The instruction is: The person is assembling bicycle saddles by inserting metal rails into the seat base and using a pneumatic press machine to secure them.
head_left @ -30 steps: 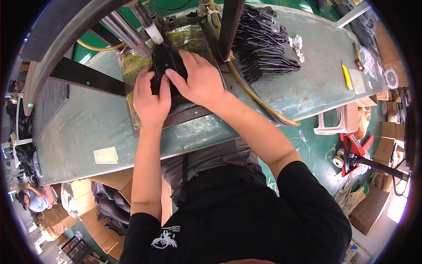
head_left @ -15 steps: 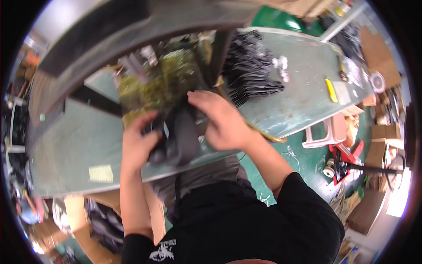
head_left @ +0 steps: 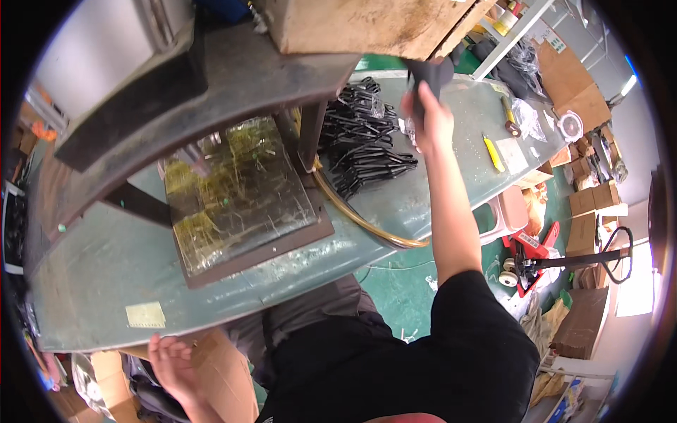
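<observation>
My right hand is stretched out over the far part of the table, closed round a dark, soft-looking black piece; its exact kind is unclear. Below and left of that hand lies a pile of thin black looped strips. My left hand hangs off the table's near edge, above an open cardboard box with black things inside. Its fingers are apart and nothing shows in them. Under the dark metal press frame, the plate covered in yellowish tape carries no black piece.
A brown carton sits above the frame at the back. A yellow hose curves over the green table. Right of the pile are a yellow cutter and a tape roll. A stool and red pallet jack stand beyond the edge.
Both hands have left the press plate, where black pieces were. My right hand has gone far right with a black piece; my left has dropped to the near-left box. The view has shifted too.
</observation>
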Action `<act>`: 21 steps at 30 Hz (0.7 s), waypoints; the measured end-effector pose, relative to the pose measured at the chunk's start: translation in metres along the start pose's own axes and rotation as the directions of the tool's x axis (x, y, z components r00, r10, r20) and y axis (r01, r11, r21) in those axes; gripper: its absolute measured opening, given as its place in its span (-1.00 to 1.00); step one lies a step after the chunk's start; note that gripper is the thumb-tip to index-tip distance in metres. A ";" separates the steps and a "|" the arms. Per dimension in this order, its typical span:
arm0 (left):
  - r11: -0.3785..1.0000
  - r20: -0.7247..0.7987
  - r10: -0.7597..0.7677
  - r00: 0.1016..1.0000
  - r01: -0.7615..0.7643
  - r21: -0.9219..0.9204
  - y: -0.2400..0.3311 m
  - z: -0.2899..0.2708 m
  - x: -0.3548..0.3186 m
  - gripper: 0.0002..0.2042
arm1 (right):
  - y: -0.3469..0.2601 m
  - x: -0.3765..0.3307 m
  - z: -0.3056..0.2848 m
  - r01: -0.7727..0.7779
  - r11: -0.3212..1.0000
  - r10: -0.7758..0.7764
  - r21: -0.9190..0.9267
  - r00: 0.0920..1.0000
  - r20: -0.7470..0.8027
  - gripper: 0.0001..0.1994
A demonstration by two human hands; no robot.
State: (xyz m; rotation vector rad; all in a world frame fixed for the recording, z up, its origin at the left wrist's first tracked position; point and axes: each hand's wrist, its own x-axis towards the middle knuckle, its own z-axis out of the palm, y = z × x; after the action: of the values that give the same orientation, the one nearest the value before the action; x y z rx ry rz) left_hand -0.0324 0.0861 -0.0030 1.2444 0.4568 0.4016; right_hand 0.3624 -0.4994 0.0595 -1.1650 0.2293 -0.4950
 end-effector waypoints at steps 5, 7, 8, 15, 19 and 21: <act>0.920 -0.122 0.020 0.992 0.030 0.391 0.011 -0.153 -0.064 -0.53 | 0.040 0.002 0.043 0.126 0.992 -0.128 -0.027 0.986 -0.107 -0.28; 0.811 -0.182 -0.052 0.982 0.148 0.566 0.012 -0.202 -0.141 -0.41 | 0.062 -0.073 0.075 0.264 0.964 -0.264 -0.025 0.964 -0.011 -0.44; 0.794 -0.383 -0.146 0.912 0.339 0.504 0.006 -0.245 -0.215 -0.28 | 0.079 -0.119 0.100 0.278 0.960 -0.279 0.024 0.959 0.051 -0.57; 0.381 -0.735 -0.368 0.570 0.813 0.440 -0.060 -0.374 -0.337 -0.53 | 0.108 -0.334 0.124 0.476 0.877 -0.171 -0.067 0.439 0.882 -0.83; -0.041 -0.860 0.224 0.458 0.886 0.461 -0.058 -0.370 -0.388 -0.44 | 0.131 -0.432 0.170 0.378 0.925 -0.004 0.030 -0.070 0.998 -0.79; -0.120 -0.895 0.346 0.281 0.960 0.255 -0.053 -0.360 -0.392 -0.35 | 0.138 -0.460 0.187 0.324 0.946 0.099 -0.019 -0.232 0.968 -0.77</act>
State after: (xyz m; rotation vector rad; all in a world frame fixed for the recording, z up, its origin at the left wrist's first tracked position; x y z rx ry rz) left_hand -0.5539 0.1551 -0.1012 1.9971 2.6204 -0.1336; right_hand 0.0755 -0.0809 -0.0315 -1.5348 -1.4151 0.5482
